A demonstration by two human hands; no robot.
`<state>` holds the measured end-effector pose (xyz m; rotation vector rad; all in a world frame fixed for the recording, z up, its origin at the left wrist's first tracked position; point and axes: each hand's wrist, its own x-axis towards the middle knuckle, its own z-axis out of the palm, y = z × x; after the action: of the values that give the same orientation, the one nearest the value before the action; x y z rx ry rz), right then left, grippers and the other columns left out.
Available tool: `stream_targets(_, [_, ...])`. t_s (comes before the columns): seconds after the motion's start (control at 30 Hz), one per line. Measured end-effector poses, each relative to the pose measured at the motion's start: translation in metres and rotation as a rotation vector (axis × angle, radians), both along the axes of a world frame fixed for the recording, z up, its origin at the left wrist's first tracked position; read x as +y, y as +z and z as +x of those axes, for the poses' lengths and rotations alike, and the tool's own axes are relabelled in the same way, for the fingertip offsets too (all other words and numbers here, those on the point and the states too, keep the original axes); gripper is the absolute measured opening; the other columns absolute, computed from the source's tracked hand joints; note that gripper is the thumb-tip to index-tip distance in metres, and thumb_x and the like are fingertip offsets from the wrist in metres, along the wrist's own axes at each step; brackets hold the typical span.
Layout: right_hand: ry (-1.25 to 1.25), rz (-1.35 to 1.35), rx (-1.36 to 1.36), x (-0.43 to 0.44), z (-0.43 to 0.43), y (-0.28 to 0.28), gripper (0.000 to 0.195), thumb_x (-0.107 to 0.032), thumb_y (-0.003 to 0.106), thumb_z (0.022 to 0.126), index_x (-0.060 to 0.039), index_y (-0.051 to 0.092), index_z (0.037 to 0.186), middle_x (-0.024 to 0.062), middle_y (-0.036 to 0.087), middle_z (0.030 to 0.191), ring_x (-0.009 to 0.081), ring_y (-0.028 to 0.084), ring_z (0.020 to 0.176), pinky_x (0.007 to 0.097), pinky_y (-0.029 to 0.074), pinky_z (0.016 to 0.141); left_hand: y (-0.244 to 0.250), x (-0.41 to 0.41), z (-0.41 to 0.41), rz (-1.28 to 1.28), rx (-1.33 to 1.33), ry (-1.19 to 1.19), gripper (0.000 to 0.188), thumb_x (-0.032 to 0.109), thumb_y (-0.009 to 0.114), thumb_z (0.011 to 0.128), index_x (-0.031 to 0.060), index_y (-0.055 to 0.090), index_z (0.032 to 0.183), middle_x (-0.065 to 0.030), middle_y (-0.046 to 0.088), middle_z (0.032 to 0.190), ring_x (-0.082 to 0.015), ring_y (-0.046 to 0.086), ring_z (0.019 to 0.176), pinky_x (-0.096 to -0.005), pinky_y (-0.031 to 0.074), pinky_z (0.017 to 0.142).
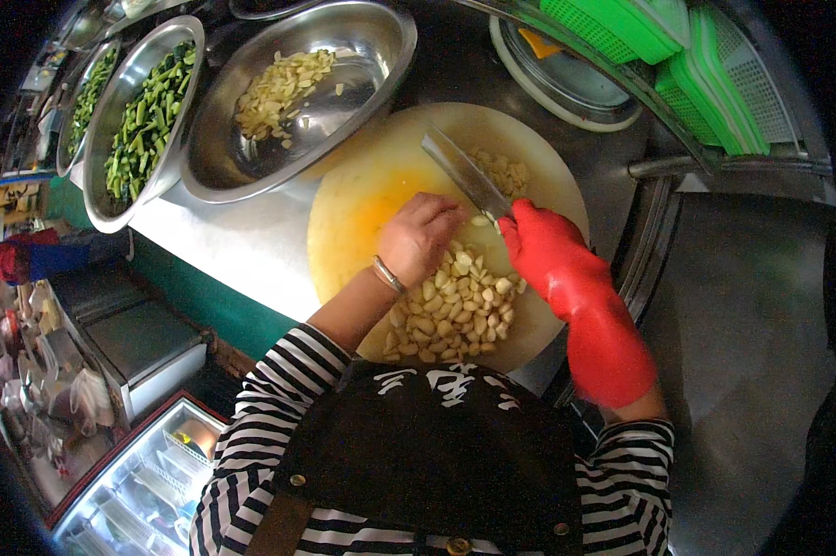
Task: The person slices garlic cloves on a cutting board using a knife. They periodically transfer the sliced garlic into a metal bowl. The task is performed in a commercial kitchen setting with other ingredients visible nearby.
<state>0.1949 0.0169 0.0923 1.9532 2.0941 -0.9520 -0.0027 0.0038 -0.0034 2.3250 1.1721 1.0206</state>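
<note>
My right hand (546, 257), in a long red rubber glove, grips a cleaver (470, 174) by its handle. Its blade slants up and left over a round cutting board (352, 208). Left of the blade is my bare left hand (421, 233), a metal bangle at its wrist. Those fingers are bent downward over the board, and whether a clove is under them is hidden. A heap of peeled garlic cloves (452, 313) lies on the board's near side. Beyond the blade sits a small pile of minced garlic (504, 174). One pale piece (482, 221) rests close to the blade's heel.
A steel bowl (202, 163) with sliced garlic (282, 90) stands at the board's far left. Farther left are bowls of chopped greens (150, 121). Green baskets (713, 90) and a lidded round container (577, 76) are at upper right. A lit display case (147, 479) is at lower left.
</note>
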Motion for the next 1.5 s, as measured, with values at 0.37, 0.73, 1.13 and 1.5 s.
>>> stream_targets(0.37, [0.018, 0.045, -0.019, 0.007, -0.005, 0.008, 0.030, -0.033, 0.049, 0.094, -0.0035, 0.052, 0.097, 0.0252, 0.062, 0.088, 0.0474, 0.058, 0.086, 0.0530, 0.046, 0.074, -0.006, 0.010, 0.014, 0.121, 0.125, -0.094, 0.022, 0.013, 0.057, 0.070, 0.0059, 0.063, 0.090, -0.0079, 0.062, 0.095, -0.0268, 0.058, 0.092, -0.0367, 0.049, 0.082])
stream_targets(0.73, [0.228, 0.042, -0.061, 0.009, 0.008, 0.005, 0.026, -0.031, 0.048, 0.094, -0.0049, 0.053, 0.095, 0.0225, 0.064, 0.086, 0.0441, 0.060, 0.083, 0.0525, 0.047, 0.072, 0.001, 0.015, 0.009, 0.106, 0.117, -0.082, 0.017, 0.013, 0.058, 0.070, 0.0068, 0.062, 0.086, -0.0067, 0.062, 0.089, -0.0241, 0.058, 0.087, -0.0368, 0.046, 0.076])
stream_targets(1.13, [0.167, -0.009, -0.092, 0.003, 0.000, -0.005, 0.031, -0.033, 0.044, 0.096, -0.0034, 0.052, 0.099, 0.0227, 0.064, 0.087, 0.0456, 0.060, 0.085, 0.0528, 0.047, 0.075, -0.004, 0.014, 0.009, 0.106, 0.122, -0.064, 0.014, 0.012, 0.057, 0.071, 0.0067, 0.059, 0.084, -0.0069, 0.062, 0.087, -0.0240, 0.059, 0.085, -0.0366, 0.045, 0.075])
stream_targets(1.5, [0.101, -0.026, -0.046, 0.004, -0.005, -0.003, 0.031, -0.034, 0.047, 0.095, -0.0041, 0.052, 0.099, 0.0238, 0.064, 0.087, 0.0461, 0.059, 0.086, 0.0527, 0.047, 0.075, -0.002, 0.014, 0.010, 0.121, 0.124, -0.048, 0.013, 0.011, 0.058, 0.068, 0.0065, 0.057, 0.081, -0.0078, 0.059, 0.082, -0.0259, 0.057, 0.080, -0.0367, 0.045, 0.071])
